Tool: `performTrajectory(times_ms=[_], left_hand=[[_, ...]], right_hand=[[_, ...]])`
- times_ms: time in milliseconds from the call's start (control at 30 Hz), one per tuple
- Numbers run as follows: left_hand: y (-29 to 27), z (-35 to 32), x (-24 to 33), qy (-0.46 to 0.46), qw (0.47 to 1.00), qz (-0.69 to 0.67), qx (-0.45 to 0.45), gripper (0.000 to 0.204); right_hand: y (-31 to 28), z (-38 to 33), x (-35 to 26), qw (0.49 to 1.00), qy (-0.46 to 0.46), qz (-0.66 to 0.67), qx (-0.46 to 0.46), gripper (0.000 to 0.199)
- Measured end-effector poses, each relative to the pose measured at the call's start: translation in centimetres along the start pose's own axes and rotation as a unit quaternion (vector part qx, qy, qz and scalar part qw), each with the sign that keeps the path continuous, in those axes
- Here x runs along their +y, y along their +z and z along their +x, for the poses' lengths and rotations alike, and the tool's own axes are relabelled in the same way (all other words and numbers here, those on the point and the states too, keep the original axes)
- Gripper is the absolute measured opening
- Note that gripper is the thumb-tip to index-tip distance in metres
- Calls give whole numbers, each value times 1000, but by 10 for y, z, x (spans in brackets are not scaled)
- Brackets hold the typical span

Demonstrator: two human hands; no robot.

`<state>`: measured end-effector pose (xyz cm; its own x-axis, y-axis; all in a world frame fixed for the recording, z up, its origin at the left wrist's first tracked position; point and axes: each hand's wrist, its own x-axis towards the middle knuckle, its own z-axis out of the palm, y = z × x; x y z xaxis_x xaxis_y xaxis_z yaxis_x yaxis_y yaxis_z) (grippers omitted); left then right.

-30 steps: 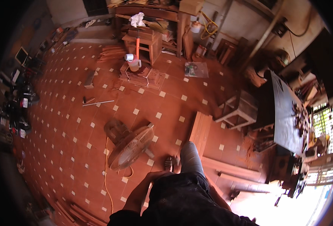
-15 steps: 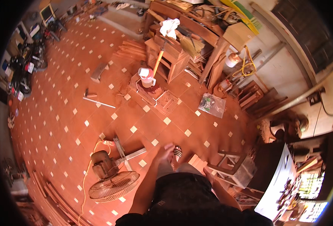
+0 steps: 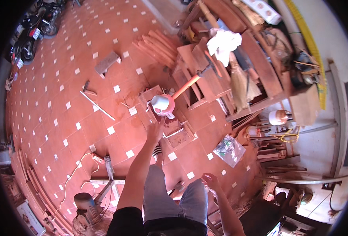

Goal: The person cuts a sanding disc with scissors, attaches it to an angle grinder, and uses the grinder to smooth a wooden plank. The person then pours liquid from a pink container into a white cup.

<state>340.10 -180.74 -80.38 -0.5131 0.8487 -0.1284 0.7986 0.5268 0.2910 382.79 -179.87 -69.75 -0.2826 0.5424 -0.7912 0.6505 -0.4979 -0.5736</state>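
Note:
My left hand (image 3: 155,131) is stretched out just short of a pink jug (image 3: 167,110), which has a white cup-shaped top (image 3: 160,103) and a side handle. Its fingers point at the jug and look empty. Under the jug lies a low wooden frame (image 3: 180,139) on the floor, with dark reddish bits inside. A long-handled hammer (image 3: 187,86) slants from beside the jug up against a wooden cabinet (image 3: 205,74). My right hand (image 3: 210,181) hangs by my right knee, fingers loosely apart and holding nothing.
A clear plastic bag (image 3: 229,150) lies on the tiles to the right. Left are a white strip (image 3: 97,105), a small hammer (image 3: 88,89) and a wood block (image 3: 108,63). A standing fan (image 3: 88,214) with a cord is at lower left. Motorbikes (image 3: 32,35) stand far left.
I have stepped forward, so the jug and frame are nearer and the fan has slid toward the lower edge. My left arm has reached out to the jug; my right hand has swung forward.

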Motion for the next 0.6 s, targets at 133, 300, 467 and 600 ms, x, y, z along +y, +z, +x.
performTrajectory(times_ms=[133, 300, 467, 600], left_hand=[[56, 60, -21, 23, 997, 65, -27, 42], [80, 86, -38, 19, 996, 83, -8, 39], [80, 99, -39, 14, 994, 103, 46, 39], [78, 104, -38, 12, 992, 107, 62, 33]], right_hand=[[19, 82, -22, 999, -26, -16, -35, 36], [21, 151, -40, 995, -45, -50, -72, 35], [5, 190, -89, 981, -79, -150, -93, 33], [-8, 216, -97, 980, -84, -156, -88, 31]])
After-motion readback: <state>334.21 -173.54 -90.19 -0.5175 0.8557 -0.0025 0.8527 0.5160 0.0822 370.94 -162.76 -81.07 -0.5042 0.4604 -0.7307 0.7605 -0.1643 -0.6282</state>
